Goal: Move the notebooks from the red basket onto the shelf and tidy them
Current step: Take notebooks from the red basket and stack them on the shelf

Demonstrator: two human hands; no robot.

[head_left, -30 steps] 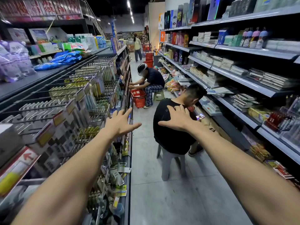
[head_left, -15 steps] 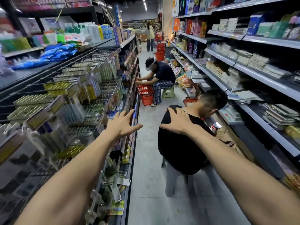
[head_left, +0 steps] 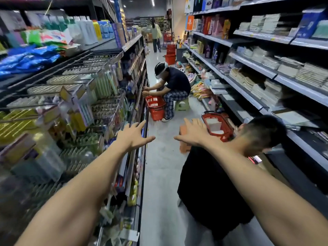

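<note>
The hanging rack (head_left: 85, 103) of packets on the left is nearer and more blurred than half a second ago. The left hand (head_left: 132, 137) still reaches out beside the rack's edge, fingers spread wide and holding nothing. Up the aisle a seated person (head_left: 174, 86) bends over a second basket (head_left: 156, 107), as before. The right hand (head_left: 194, 134), fingers also wide and empty, no longer lies over the near person's back; it now shows against an orange stool (head_left: 184, 144). Just right of it the red basket (head_left: 226, 129) has come fully into view on the floor, with white notebooks (head_left: 213, 124) inside. The near person in the black shirt (head_left: 209, 183) now leans lower toward the shelf (head_left: 248, 95), where stacked notebooks lie
</note>
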